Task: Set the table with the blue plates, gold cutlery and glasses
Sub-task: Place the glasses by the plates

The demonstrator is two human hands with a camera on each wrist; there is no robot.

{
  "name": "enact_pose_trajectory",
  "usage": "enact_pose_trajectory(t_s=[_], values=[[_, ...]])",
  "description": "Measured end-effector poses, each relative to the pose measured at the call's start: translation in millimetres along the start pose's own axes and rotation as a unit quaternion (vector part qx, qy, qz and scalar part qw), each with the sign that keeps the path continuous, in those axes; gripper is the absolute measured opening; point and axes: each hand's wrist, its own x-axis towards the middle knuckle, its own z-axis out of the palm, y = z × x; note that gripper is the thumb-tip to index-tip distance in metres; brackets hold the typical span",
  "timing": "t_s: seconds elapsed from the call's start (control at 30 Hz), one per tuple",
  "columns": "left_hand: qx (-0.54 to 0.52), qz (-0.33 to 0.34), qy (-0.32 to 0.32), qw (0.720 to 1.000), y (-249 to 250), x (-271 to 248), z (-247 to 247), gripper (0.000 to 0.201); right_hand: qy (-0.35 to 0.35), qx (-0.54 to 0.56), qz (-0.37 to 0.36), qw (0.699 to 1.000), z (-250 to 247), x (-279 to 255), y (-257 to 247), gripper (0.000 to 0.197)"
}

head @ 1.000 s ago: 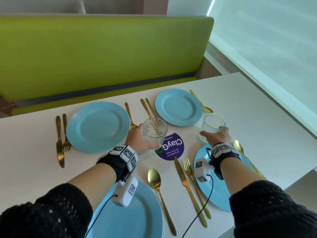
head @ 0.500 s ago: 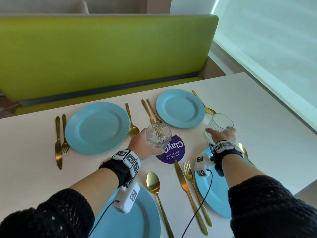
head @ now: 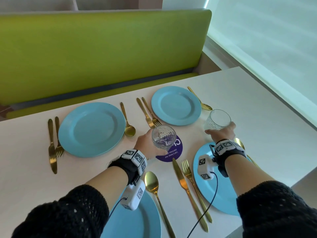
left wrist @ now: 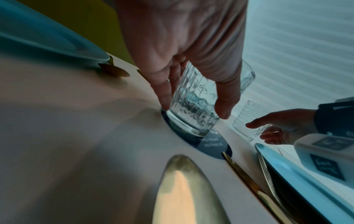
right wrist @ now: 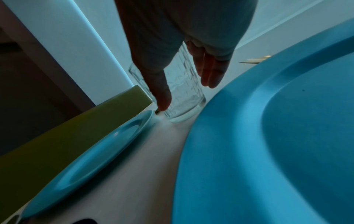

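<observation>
My left hand (head: 146, 146) grips a patterned glass (head: 163, 137), thumb and fingers on opposite sides of it (left wrist: 191, 104). Its base sits on a purple round sticker (head: 173, 154) at the table's middle. My right hand (head: 223, 133) grips a second glass (head: 218, 119), which stands on the table (right wrist: 184, 97) between the far right blue plate (head: 176, 105) and the near right blue plate (head: 221, 200). Two more blue plates lie at far left (head: 91, 129) and near left (head: 145, 220). Gold cutlery flanks each plate.
A gold spoon (head: 201, 100) lies just beyond the right glass, and a gold knife and fork (head: 150, 113) just beyond the left glass. A green bench (head: 103, 54) runs behind the white table (head: 257, 109). The table's right edge meets a window blind.
My right hand has carried its glass farther away and right, up beside the far right plate's spoon. My left hand has shifted its glass onto the purple sticker.
</observation>
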Motion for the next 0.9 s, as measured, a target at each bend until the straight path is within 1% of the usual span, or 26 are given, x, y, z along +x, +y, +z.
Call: enact_pose_trajectory(t_s=[0.1,0.27,0.33,0.43,0.47,0.5,0.53,0.6,0.63,0.67,0.7,0.73,0.77,0.8,0.9], values=[[0.003,0.001,-0.004,1.000,3,3,5,0.094,0.004,0.007,-0.005,1.000,-3,0,1,0.096],[-0.031,-0.005,-0.012,0.999,12,3,10,0.098,0.013,0.019,-0.023,0.999,-9,-3,10,0.104],[-0.034,-0.011,-0.016,0.999,15,1,8,0.101,0.016,0.016,-0.026,0.999,-13,-9,14,0.104],[-0.032,-0.015,-0.027,0.999,15,-8,1,0.114,0.019,-0.003,-0.028,0.999,-21,-23,20,0.103],[-0.027,-0.021,-0.028,0.999,13,-13,-3,0.115,0.020,-0.008,-0.027,0.999,-23,-29,22,0.103],[-0.026,-0.023,-0.023,0.999,11,-19,-9,0.108,0.022,-0.013,-0.027,0.999,-26,-36,24,0.102],[-0.026,-0.025,-0.013,0.999,8,-25,-14,0.095,0.023,-0.019,-0.027,0.999,-27,-44,26,0.101],[-0.034,-0.021,0.011,0.999,1,-40,-28,0.062,0.017,-0.036,-0.030,0.999,-28,-65,26,0.096],[-0.048,-0.021,0.017,0.998,-3,-51,-37,0.058,0.013,-0.043,-0.030,0.999,-28,-78,25,0.094],[-0.069,-0.030,0.021,0.997,-12,-60,-44,0.072,0.008,-0.048,-0.028,0.998,-28,-92,24,0.092],[-0.095,-0.034,0.035,0.994,-21,-71,-52,0.094,0.003,-0.051,-0.026,0.998,-26,-109,22,0.090],[-0.114,-0.036,0.044,0.992,-30,-84,-60,0.108,0.001,-0.054,-0.027,0.998,-23,-127,21,0.088],[-0.130,-0.029,0.049,0.990,-38,-99,-69,0.114,0.001,-0.056,-0.031,0.998,-20,-147,20,0.087],[-0.144,-0.027,0.049,0.988,-48,-111,-77,0.114,0.002,-0.055,-0.041,0.998,-14,-168,18,0.084],[-0.156,-0.012,0.059,0.986,-80,-158,-106,0.105,0.004,-0.054,-0.098,0.994,9,-240,13,0.076]])
